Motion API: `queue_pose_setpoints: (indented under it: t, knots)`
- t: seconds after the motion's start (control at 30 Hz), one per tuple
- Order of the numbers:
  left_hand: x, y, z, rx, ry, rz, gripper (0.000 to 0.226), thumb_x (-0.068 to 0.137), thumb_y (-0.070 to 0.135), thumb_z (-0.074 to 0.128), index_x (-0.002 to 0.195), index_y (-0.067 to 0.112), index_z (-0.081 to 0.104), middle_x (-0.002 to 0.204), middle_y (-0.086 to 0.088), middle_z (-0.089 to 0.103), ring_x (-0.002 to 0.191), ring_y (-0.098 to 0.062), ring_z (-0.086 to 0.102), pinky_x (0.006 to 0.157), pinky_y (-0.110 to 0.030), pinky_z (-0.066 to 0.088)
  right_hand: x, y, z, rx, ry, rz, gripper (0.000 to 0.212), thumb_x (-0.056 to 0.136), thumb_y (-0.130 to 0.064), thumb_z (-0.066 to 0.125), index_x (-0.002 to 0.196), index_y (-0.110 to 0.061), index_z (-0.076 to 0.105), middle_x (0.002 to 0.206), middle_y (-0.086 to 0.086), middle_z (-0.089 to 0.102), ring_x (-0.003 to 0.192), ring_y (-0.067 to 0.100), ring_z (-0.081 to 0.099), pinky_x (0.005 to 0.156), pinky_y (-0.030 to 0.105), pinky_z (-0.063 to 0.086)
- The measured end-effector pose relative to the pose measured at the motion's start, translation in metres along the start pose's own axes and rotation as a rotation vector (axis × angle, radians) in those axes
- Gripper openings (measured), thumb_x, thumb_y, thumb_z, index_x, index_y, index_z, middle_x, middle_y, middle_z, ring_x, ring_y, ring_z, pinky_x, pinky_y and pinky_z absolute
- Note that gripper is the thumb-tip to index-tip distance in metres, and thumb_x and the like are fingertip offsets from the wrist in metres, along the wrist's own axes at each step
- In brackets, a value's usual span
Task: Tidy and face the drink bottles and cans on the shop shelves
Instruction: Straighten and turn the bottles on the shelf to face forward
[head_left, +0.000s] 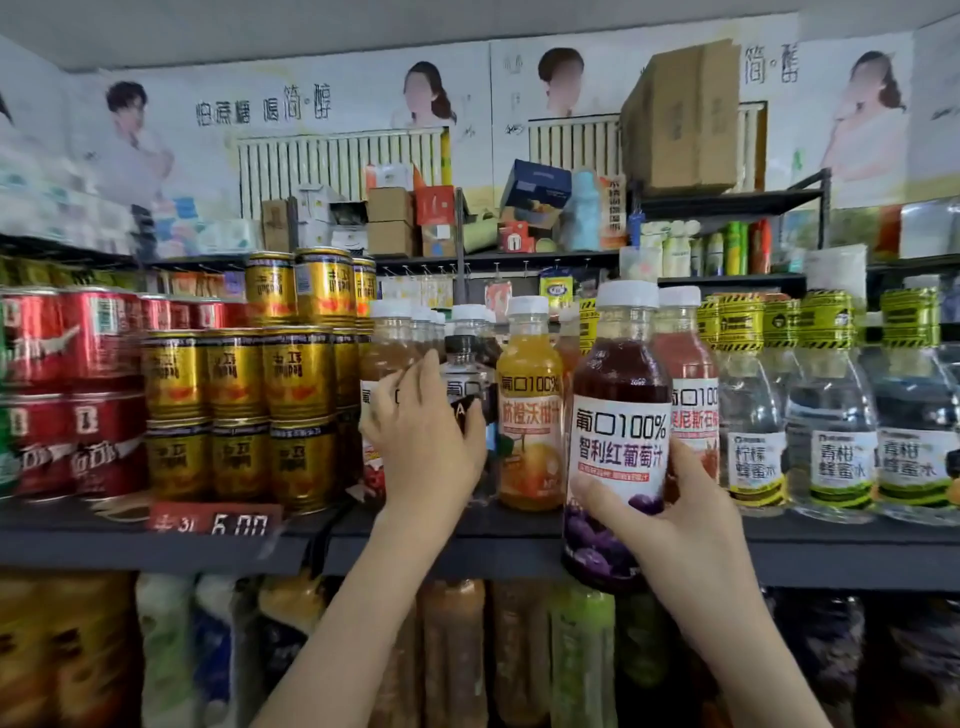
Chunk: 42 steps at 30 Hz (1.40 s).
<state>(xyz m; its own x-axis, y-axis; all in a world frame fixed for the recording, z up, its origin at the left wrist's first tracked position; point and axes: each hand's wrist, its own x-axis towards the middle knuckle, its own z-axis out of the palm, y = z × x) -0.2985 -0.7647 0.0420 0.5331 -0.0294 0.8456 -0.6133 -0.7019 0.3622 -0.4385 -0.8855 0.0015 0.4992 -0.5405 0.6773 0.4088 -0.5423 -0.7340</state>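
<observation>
Right hand (675, 519): wrapped round the lower part of the grape juice bottle (621, 431), thumb across the foot of the label, fingers round the far side.
Grape juice bottle: off the shelf (130, 545), held out in front of its edge with the base hanging below the board; upright, white cap on, dark purple juice up to the shoulder, white label with printed grapes at the bottom, turned square to the front.
Left hand (426, 447): fingers spread and near straight, pressed on the black-capped bottle (462, 364) and its left neighbour; no clear grip to be seen.
Done, by the look of it: gold cans (296, 374) stacked, red cans (98, 338) beside them, mostly fronted; orange juice bottle (530, 405) and red juice bottle (693, 384) label-out; clear bottles (831, 415) in a row at the right, labels forward.
Left, at a guess: a slot for the grape bottle, most likely between the orange and the red; the crowded juice rows behind the left hand, probably in need of straightening.
Lower shelf bottles (452, 649): too blurred to judge.
Progress: somewhere in the middle, judging by this stretch alone.
</observation>
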Motion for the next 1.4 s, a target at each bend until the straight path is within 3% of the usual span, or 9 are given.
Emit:
queue_pose_setpoints:
  t: [0.3, 0.47, 0.67, 0.77, 0.87, 0.93, 1.07, 1.23, 1.4]
  knots:
    - [0.018, -0.009, 0.021, 0.130, -0.027, 0.157, 0.085, 0.086, 0.053, 0.046, 0.148, 0.006, 0.011, 0.151, -0.006, 0.029, 0.142, -0.022, 0.001, 0.105, -0.048, -0.013, -0.002, -0.009, 0.020, -0.032, 0.059, -0.013, 0.030, 0.068, -0.025, 0.081, 0.089, -0.033, 0.060, 0.084, -0.023, 0.069, 0.076, -0.005, 0.063, 0.062, 0.008, 0.046]
    - [0.023, -0.005, 0.019, 0.047, -0.042, 0.132, 0.089, 0.082, 0.054, 0.054, 0.146, 0.006, 0.014, 0.143, -0.012, 0.029, 0.134, -0.027, 0.012, 0.111, -0.046, 0.005, 0.001, -0.007, 0.020, -0.061, 0.065, -0.030, 0.031, 0.069, -0.025, 0.080, 0.089, -0.032, 0.059, 0.083, -0.019, 0.069, 0.076, -0.006, 0.063, 0.063, 0.007, 0.046]
    - [0.019, -0.016, 0.023, -0.166, 0.158, 0.203, 0.080, 0.072, 0.050, 0.070, 0.131, 0.005, 0.043, 0.112, -0.015, 0.043, 0.109, -0.028, 0.031, 0.094, -0.042, 0.032, 0.004, -0.003, 0.021, -0.100, 0.050, -0.073, 0.033, 0.071, -0.025, 0.080, 0.090, -0.036, 0.056, 0.085, -0.016, 0.068, 0.079, -0.006, 0.061, 0.063, 0.006, 0.045]
    - [0.016, -0.019, 0.020, -0.344, 0.106, 0.213, 0.074, 0.073, 0.043, 0.075, 0.132, 0.008, 0.045, 0.115, -0.014, 0.040, 0.108, -0.025, 0.040, 0.094, -0.034, 0.036, 0.006, 0.000, 0.022, -0.125, 0.049, -0.088, 0.034, 0.071, -0.028, 0.080, 0.092, -0.038, 0.055, 0.092, -0.015, 0.067, 0.083, -0.006, 0.060, 0.065, 0.010, 0.047]
    - [0.008, -0.020, 0.010, -0.487, -0.042, 0.221, 0.076, 0.076, 0.041, 0.073, 0.139, 0.023, 0.036, 0.130, -0.001, 0.044, 0.107, -0.005, 0.043, 0.089, -0.014, 0.038, 0.007, 0.002, 0.023, -0.138, 0.067, -0.109, 0.034, 0.070, -0.031, 0.079, 0.093, -0.038, 0.055, 0.093, -0.014, 0.065, 0.085, -0.005, 0.059, 0.067, 0.012, 0.046]
    - [0.000, -0.021, 0.006, -0.544, -0.121, 0.222, 0.077, 0.074, 0.044, 0.074, 0.138, 0.034, 0.032, 0.129, 0.010, 0.050, 0.106, 0.000, 0.048, 0.087, -0.016, 0.043, 0.008, 0.003, 0.026, -0.163, 0.076, -0.129, 0.034, 0.070, -0.033, 0.079, 0.094, -0.035, 0.055, 0.094, -0.013, 0.062, 0.086, -0.004, 0.057, 0.067, 0.012, 0.044]
    - [-0.018, -0.022, -0.003, -0.683, 0.014, 0.052, 0.068, 0.068, 0.043, 0.077, 0.123, 0.030, 0.039, 0.107, 0.019, 0.052, 0.099, -0.002, 0.053, 0.077, -0.007, 0.045, 0.008, 0.006, 0.034, -0.244, 0.079, -0.159, 0.045, 0.068, -0.037, 0.077, 0.105, -0.023, 0.057, 0.101, -0.005, 0.050, 0.093, -0.010, 0.046, 0.072, 0.003, 0.036]
    - [-0.012, -0.029, -0.045, -0.907, 0.282, -0.046, 0.063, 0.068, 0.047, 0.069, 0.120, 0.023, 0.041, 0.104, 0.011, 0.057, 0.091, 0.006, 0.058, 0.071, -0.005, 0.043, 0.008, -0.002, 0.064, -0.265, -0.011, -0.153, 0.051, 0.067, -0.042, 0.076, 0.110, -0.024, 0.056, 0.100, -0.004, 0.052, 0.090, -0.003, 0.047, 0.070, 0.008, 0.039]
    - [-0.001, -0.058, -0.068, -0.996, 0.191, -0.101, 0.053, 0.078, 0.041, 0.069, 0.121, 0.027, 0.041, 0.112, 0.011, 0.058, 0.101, 0.001, 0.059, 0.084, -0.023, 0.051, 0.018, 0.001, 0.112, -0.268, -0.052, -0.088, 0.064, 0.063, -0.060, 0.068, 0.111, -0.019, 0.053, 0.102, -0.003, 0.059, 0.098, 0.018, 0.055, 0.081, 0.037, 0.049]
